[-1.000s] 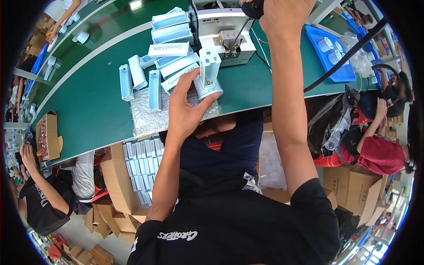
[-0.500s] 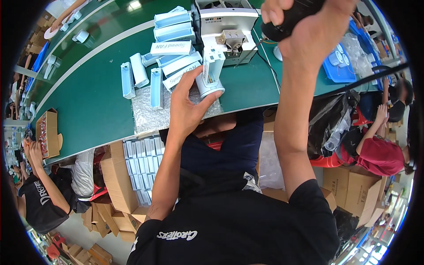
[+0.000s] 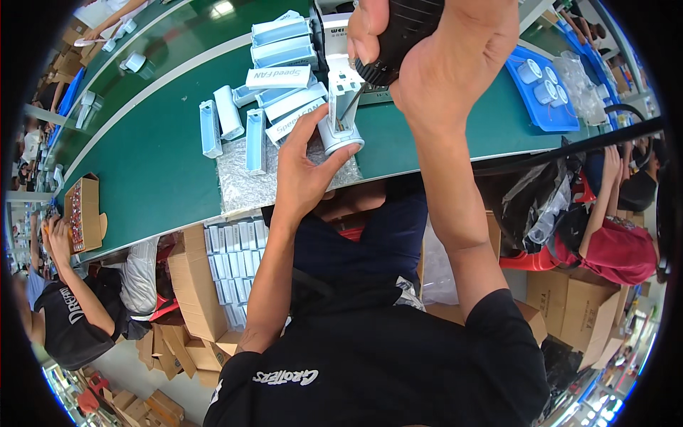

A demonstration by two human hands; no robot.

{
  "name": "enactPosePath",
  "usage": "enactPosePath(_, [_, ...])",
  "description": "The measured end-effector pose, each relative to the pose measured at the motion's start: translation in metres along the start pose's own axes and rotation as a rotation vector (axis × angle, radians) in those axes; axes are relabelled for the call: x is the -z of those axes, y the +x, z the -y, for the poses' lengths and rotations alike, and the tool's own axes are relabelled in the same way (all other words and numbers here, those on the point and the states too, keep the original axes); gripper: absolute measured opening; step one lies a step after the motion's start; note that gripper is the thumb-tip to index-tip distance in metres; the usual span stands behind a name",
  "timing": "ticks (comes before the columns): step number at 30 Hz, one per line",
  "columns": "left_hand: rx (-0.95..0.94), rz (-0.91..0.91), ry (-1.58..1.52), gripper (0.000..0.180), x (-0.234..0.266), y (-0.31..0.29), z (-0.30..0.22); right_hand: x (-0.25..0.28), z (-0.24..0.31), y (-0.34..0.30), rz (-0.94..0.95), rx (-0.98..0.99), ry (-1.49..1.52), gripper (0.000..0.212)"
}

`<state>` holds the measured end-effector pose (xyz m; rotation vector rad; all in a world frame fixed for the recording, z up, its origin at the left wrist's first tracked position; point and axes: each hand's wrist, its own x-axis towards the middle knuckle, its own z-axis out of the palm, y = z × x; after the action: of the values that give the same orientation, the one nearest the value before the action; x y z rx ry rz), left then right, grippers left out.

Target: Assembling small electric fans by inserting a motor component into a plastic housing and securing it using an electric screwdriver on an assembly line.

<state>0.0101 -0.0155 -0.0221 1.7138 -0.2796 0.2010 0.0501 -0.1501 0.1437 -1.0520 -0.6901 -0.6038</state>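
Across the green surface (image 3: 153,181) lie a loose pile of white covers (image 3: 284,77) and, farther right, a blue tray (image 3: 551,122) holding white cylindrical parts (image 3: 546,92). The right hand (image 3: 445,78) wraps around a black power screwdriver (image 3: 409,35), while the left hand (image 3: 302,167) grips the base of an upright white housing (image 3: 341,136) near the front edge; the thin bit (image 3: 353,104) slants into it.

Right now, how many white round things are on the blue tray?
4 white round parts on the blue plastic tray: two higher in the picture, two lower. The clear plastic bag may hide more.
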Motion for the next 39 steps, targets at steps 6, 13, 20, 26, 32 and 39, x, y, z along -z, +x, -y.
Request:
enactPosePath(6, [-0.005, 0.001, 0.002, 0.066, 0.001, 0.001, 0.001, 0.0, -0.006, 0.0, -0.024, 0.001, 0.048, 0.052])
enactPosePath(13, [-0.004, -0.005, 0.002, 0.066, 0.001, 0.001, 0.001, -0.002, -0.008, 0.0, -0.012, 0.006, 0.04, 0.048])
enactPosePath(20, [-0.004, -0.011, -0.001, 0.066, 0.001, -0.003, 0.005, -0.008, -0.014, -0.008, -0.048, -0.048, 0.148, 0.043])
enactPosePath(26, [-0.056, -0.02, -0.006, 0.063, -0.006, 0.001, -0.003, -0.006, -0.007, -0.007, -0.048, -0.05, 0.166, 0.043])
enactPosePath(32, [-0.132, -0.068, 0.122, 0.064, -0.004, 0.006, -0.001, -0.003, 0.002, -0.002, -0.028, -0.109, -0.008, 0.052])
enactPosePath(39, [-0.223, -0.036, 0.229, 0.064, -0.002, 0.0, 0.01, 0.047, -0.022, 0.004, 0.159, -0.341, 0.292, 0.068])
